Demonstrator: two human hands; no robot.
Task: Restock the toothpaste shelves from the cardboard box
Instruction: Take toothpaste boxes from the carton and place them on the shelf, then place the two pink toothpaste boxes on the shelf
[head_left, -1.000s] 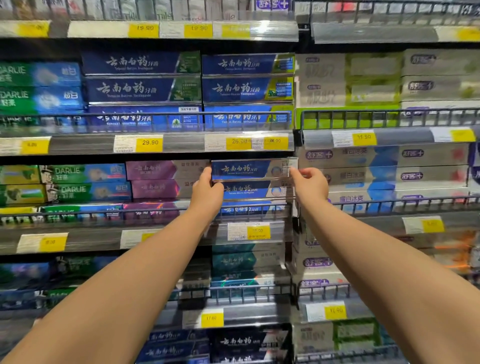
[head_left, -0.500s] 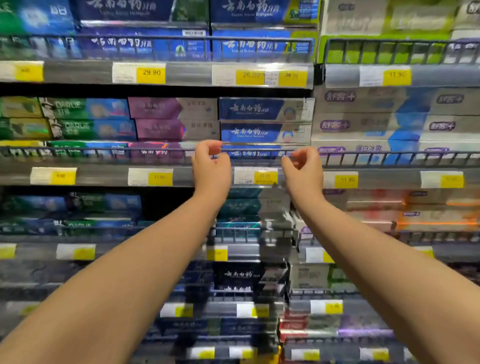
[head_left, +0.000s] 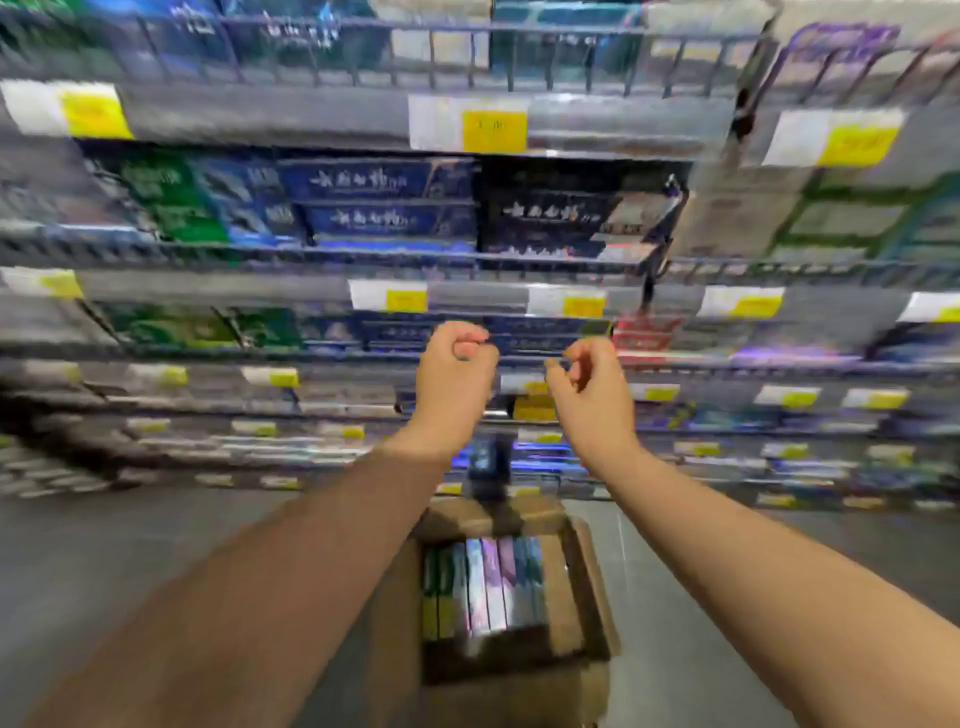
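cardboard box (head_left: 579, 587) at 6 o'clock, on the floor (head_left: 130, 571), near the foot of the shelves (head_left: 260, 111). toothpaste cartons (head_left: 488, 587) stand on end in 1 row inside it, side by side from 9 to 3. shelves run 9 to 3 across the upper half, stacked 1 above another. shelf cartons (head_left: 384, 182) lie flat in stacks on them, behind wire rails (head_left: 363, 52). price tags (head_left: 493, 130) sit on the shelf edges below the rails. left hand (head_left: 452, 379) and right hand (head_left: 592, 400) are at the box's 12 o'clock, above it, in front of the shelves, apart, left at 9 o'clock of right.
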